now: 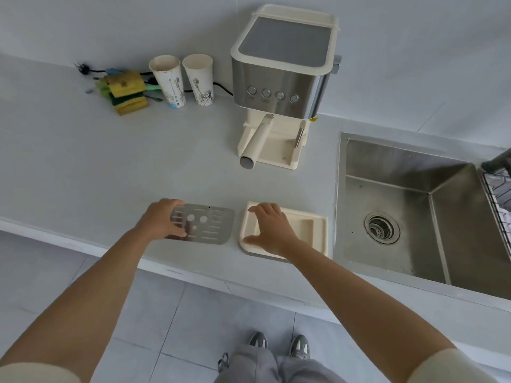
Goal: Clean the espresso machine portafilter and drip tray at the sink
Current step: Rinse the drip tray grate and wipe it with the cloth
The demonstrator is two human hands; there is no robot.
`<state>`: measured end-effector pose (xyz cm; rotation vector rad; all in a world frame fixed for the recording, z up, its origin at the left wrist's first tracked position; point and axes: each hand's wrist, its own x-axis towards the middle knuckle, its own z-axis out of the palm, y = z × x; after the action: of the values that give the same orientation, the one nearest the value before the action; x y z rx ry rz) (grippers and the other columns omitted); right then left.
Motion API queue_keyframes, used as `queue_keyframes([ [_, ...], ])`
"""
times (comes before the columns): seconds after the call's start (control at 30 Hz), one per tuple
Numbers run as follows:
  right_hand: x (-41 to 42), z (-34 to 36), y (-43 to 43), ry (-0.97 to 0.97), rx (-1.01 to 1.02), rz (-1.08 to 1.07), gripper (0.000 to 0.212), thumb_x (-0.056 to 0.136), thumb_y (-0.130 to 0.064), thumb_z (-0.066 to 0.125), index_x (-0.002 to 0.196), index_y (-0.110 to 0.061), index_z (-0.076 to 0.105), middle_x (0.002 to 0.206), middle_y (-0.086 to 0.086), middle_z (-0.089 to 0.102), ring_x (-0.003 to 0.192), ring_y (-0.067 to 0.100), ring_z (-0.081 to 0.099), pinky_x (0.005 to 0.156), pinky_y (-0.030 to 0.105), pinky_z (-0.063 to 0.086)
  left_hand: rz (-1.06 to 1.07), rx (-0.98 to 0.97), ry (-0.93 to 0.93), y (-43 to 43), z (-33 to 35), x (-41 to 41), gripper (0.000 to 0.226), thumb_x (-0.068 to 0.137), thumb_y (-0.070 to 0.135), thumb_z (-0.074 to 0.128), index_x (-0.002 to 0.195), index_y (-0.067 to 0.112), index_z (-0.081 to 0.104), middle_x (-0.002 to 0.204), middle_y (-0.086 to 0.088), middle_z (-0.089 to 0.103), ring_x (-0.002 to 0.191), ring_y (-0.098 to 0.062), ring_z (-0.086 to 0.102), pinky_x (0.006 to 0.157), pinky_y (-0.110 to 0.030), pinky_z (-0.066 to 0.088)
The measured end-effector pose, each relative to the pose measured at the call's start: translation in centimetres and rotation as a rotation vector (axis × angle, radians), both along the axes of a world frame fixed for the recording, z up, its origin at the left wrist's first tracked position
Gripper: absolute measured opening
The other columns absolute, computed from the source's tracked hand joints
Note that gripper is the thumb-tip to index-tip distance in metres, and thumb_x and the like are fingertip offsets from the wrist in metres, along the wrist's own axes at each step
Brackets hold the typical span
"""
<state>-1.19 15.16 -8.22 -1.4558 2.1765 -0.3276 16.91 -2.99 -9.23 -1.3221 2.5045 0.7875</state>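
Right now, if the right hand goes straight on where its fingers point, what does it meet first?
The right hand lies on the drip tray, fingertips at its far rim. Past that, bare counter, then probably the portafilter handle jutting from the espresso machine; height is hard to judge.

Cream drip tray (318, 225); silver slotted grate (210, 225).
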Motion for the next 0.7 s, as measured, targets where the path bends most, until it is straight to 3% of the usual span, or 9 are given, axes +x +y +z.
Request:
queue_keyframes([
  [0.13,1.8,-0.3,-4.2,0.071,0.091,0.074,0.067,0.078,-0.036,0.068,0.133,-0.010,0.039,0.134,0.008,0.041,0.126,0.027,0.031,0.103,0.035,0.028,-0.162,-0.046,-0.199,-2.1,-0.2,0.1,0.091,0.055,0.023,0.087,0.134,0.016,0.043,0.136,-0.007,0.050,0.122,-0.028,0.048,0.098,-0.038,0.043],
  [0.3,2.9,-1.5,-7.0,0.230,0.218,0.131,0.080,0.067,-0.049,0.073,0.128,-0.009,0.039,0.127,0.006,0.044,0.120,0.026,0.036,0.098,0.036,0.028,-0.334,-0.121,-0.403,-3.5,-0.6,-0.4,0.100,0.063,0.030,0.082,0.142,0.016,0.023,0.146,-0.006,0.031,0.134,-0.026,0.029,0.104,-0.037,0.034],
  [0.4,3.2,-2.2,-8.0,0.350,0.277,0.193,0.087,0.062,-0.057,0.072,0.127,-0.010,0.039,0.125,0.005,0.044,0.117,0.025,0.037,0.098,0.038,0.026,-0.397,-0.141,-0.493,-3.9,-1.1,-0.5,0.104,0.061,0.034,0.082,0.141,0.015,0.019,0.143,-0.007,0.027,0.132,-0.026,0.027,0.103,-0.037,0.034],
  [0.7,3.2,-3.0,-9.7,0.385,0.328,0.204,0.097,0.053,-0.060,0.077,0.125,-0.007,0.037,0.124,0.006,0.043,0.115,0.024,0.038,0.100,0.039,0.025,-0.453,-0.187,-0.464,-4.4,-1.5,-1.1,0.096,0.053,0.042,0.084,0.126,0.012,0.029,0.128,-0.006,0.034,0.119,-0.023,0.036,0.093,-0.032,0.036],
])
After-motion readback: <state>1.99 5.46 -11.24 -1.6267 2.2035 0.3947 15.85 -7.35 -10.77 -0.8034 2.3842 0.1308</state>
